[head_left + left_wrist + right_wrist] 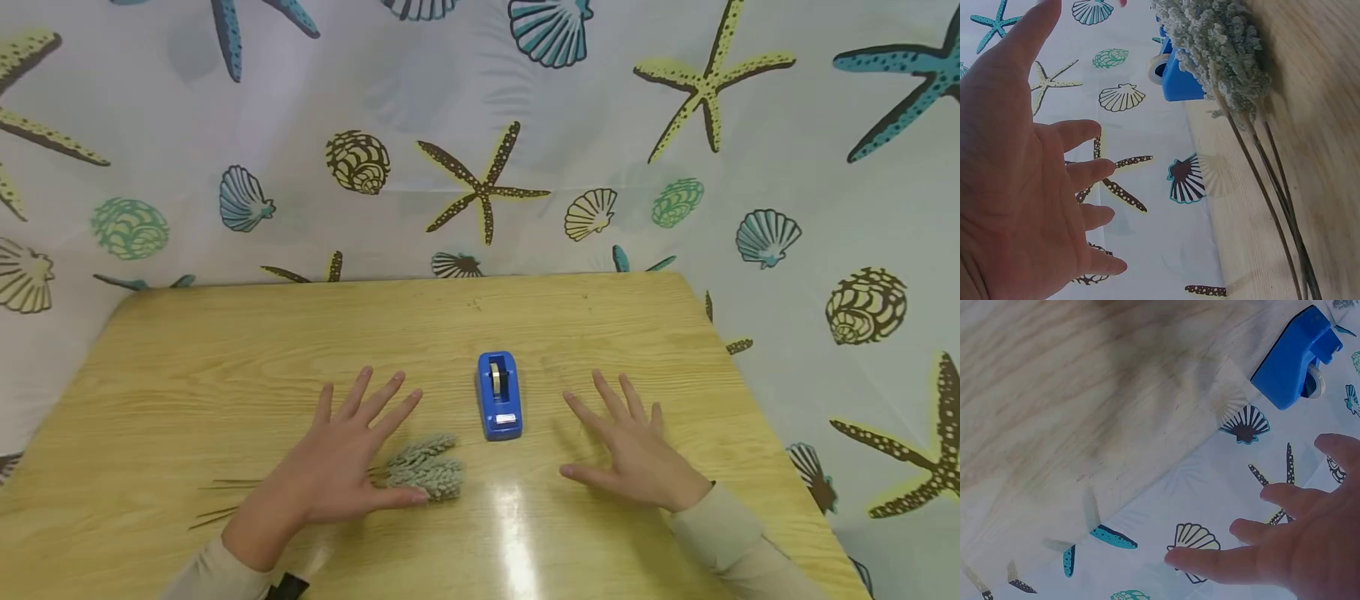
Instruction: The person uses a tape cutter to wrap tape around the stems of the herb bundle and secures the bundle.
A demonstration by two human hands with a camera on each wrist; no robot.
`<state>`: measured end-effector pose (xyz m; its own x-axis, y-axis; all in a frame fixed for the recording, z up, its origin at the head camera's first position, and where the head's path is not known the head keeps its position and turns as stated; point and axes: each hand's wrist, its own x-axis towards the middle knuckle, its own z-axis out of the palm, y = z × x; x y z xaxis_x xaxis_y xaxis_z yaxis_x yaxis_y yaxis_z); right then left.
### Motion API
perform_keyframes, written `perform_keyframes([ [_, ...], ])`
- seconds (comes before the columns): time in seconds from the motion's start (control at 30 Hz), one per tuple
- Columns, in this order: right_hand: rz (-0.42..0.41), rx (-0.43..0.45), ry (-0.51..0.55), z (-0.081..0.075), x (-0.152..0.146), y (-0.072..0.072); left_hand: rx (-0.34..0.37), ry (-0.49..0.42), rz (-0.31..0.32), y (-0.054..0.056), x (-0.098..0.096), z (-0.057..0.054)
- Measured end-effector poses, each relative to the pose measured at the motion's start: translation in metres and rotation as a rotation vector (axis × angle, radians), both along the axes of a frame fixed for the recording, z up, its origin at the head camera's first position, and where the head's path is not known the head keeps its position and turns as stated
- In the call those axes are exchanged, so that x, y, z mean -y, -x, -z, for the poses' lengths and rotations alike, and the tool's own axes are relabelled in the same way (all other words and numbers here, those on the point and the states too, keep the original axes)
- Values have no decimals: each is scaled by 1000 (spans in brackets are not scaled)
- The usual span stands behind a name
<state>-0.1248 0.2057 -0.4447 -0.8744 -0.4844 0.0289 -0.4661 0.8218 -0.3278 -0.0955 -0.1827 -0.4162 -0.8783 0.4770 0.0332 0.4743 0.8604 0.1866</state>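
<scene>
My left hand (337, 467) hovers with spread fingers over a small bunch of dried grass stems with pale green-grey seed heads (427, 468). The left wrist view shows these seed heads (1216, 50) and their thin brown stems (1272, 169) lying on the wood, beside the palm. Fingers spread wide, my right hand (637, 454) is held over the table, right of a blue tape dispenser (499, 408). That dispenser, with a small roll of tape (496, 379) in it, stands between the two hands. Neither hand holds anything.
Everything lies on a light wooden table (225, 350). A white cloth (300, 83) printed with starfish and shells hangs behind the table's far edge and along its right side. Light reflects off the tabletop near the front middle.
</scene>
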Motion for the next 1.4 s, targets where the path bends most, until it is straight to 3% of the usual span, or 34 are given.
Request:
perform_keyframes([
  [0.27, -46, -52, 37, 3, 11, 3, 11, -19, 15, 10, -6, -2],
  [0.47, -75, -93, 59, 0, 20, 6, 29, -28, 31, 15, -11, 3],
  [0.77, -67, -77, 61, 1, 27, 10, 56, -47, 79, 24, -17, 10],
  [0.97, -86, -12, 145, 4, 30, 16, 80, -123, 98, 29, -22, 13],
  [1.1, -95, 88, 263, 7, 35, 23, 94, -134, 96, 34, -26, 16],
  [1.23, -52, 209, 366, 11, 43, 28, 125, -130, 90, 40, -29, 22],
  [1.4, 22, 292, 403, 11, 53, 30, 144, -139, 83, 45, -34, 28],
])
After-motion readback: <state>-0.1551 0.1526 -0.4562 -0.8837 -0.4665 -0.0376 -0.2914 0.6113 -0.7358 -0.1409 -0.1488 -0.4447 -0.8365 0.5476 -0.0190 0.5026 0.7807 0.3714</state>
